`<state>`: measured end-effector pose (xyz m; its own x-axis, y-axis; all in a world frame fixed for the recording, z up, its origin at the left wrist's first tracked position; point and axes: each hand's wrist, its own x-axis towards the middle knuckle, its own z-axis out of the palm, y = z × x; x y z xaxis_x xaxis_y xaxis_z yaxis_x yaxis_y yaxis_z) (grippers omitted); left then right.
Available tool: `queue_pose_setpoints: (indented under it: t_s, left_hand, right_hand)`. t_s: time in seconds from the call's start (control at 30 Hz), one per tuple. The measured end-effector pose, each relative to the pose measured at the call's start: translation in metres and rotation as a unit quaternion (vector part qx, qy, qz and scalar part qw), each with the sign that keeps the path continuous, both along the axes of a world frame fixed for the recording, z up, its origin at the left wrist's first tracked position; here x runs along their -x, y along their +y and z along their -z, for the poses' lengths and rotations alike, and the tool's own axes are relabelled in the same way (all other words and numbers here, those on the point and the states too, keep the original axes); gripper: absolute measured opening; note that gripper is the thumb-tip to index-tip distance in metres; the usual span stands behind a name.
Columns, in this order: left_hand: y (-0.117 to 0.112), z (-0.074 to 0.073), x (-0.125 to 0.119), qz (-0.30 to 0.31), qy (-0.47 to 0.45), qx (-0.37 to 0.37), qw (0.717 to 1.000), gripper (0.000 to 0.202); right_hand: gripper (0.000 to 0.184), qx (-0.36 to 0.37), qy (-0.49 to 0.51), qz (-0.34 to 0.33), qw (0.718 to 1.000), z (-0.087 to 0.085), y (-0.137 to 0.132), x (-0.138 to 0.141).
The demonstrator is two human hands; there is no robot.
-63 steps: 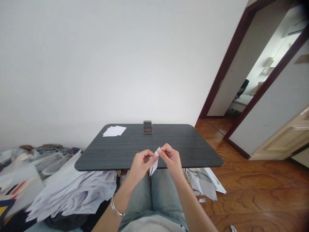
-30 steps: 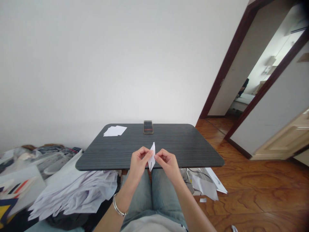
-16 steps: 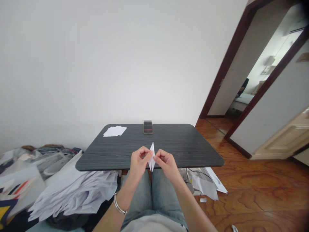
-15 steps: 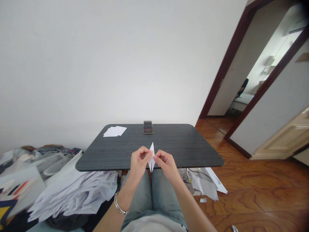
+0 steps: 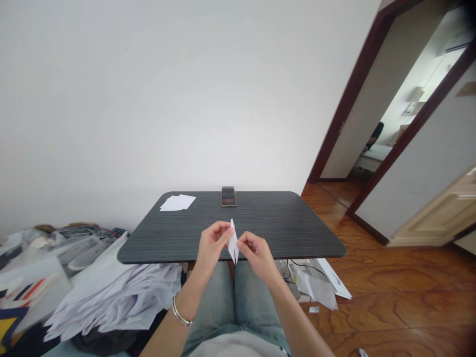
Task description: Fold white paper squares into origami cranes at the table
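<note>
The left hand (image 5: 211, 247) and right hand (image 5: 257, 257) are raised close together in front of the person, fingers curled rather than spread; each pinches the folded white paper (image 5: 233, 242) between thumb and fingertips; the paper stands between the two hands as a narrow, pointed shape, its tip sticking up just above them and its lower point reaching down near the tabletop's near edge; it looks held in the air, not resting on anything.

The dark grey wood-grain tabletop (image 5: 282, 223) stretches ahead of both hands; straight ahead of them, by its far edge, lies a phone (image 5: 228, 196); ahead and to the left of the left hand, also near the far edge, sits a small stack of white paper (image 5: 177, 202).

A silver bangle (image 5: 181, 316) circles the left wrist; below the hands are the person's jeans (image 5: 219, 312); down and to the left of the left hand, a heap of loose white sheets (image 5: 111, 302) lies beside the tabletop; down and to the right of the right hand, more white papers (image 5: 316, 290) lie on the wooden floor (image 5: 390, 297) beneath the tabletop's edge, with a thin black cable (image 5: 305, 264) just above them.
</note>
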<state>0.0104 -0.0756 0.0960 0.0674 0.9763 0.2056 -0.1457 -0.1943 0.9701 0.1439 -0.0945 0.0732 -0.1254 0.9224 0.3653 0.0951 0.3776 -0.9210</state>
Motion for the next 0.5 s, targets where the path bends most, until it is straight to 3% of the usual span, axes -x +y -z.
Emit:
queue_pose_setpoints:
  t_s: [0.23,0.5]
  left_hand:
    - [0.0009,-0.0046,0.0018,0.006,0.005,-0.001,1.000,0.024]
    - [-0.0022,0.0021,-0.0036,-0.016,-0.012,-0.015,1.000,0.022]
  right_hand:
    - [0.017,-0.015,-0.021,0.014,1.000,0.0019,0.0006,0.0002]
    - [0.021,-0.040,-0.029,0.055,0.997,0.0024,0.0013,0.0033]
